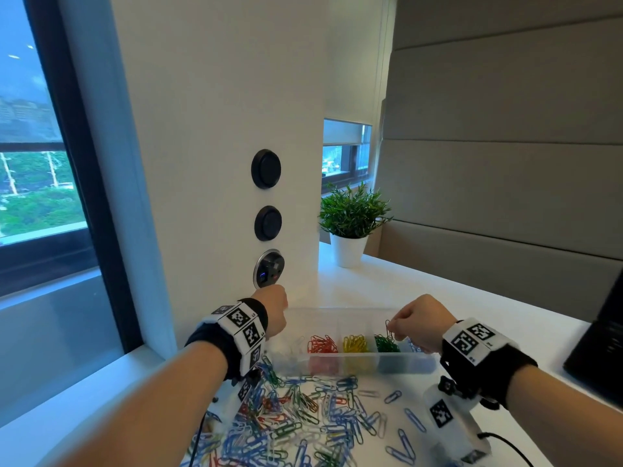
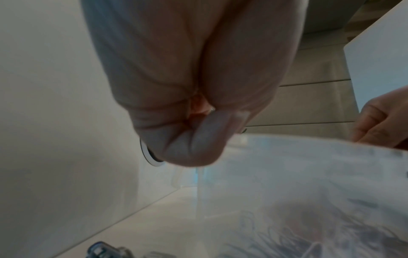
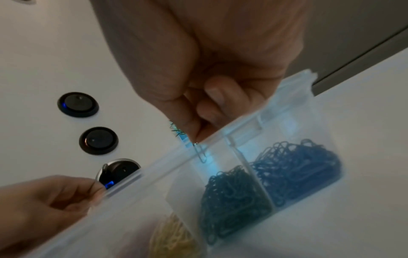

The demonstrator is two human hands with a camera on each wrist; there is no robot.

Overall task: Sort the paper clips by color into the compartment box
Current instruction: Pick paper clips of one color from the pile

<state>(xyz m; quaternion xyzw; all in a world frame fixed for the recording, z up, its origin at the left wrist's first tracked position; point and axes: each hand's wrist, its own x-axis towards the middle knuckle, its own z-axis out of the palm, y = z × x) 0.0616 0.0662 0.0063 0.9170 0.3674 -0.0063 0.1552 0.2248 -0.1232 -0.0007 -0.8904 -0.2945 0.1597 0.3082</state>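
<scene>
Right hand (image 1: 419, 323) hangs over the clear plastic compartment box (image 1: 354, 360) at lower centre of the head view, thumb and forefinger pinching a dark green wire paper clip (image 1: 389, 330) that dangles straight down. It sits directly above the green pile (image 1: 386, 344), not yet touching it. In the right wrist view that same clip (image 3: 201, 153) hangs just past the box's near rim, over the dark green heap.

Left hand (image 1: 273, 313) is up at the box's left end, fingers curled in tight. The right wrist view shows a thin pale clip (image 3: 97, 178) nipped between its fingertips (image 3: 97, 193); the left wrist view is too dim to add much beyond a clenched hand (image 2: 194, 125).

Inside the box, running left to right in the head view: a pale, hard-to-read section, then red clips (image 1: 322, 344), yellow clips (image 1: 354, 343), green, and blue largely hidden behind the right hand.

Below the box, filling the bottom centre, lies the unsorted heap of mixed coloured clips (image 1: 296, 419) on the white table (image 1: 505, 318), with blue ones scattered to the right.
</scene>
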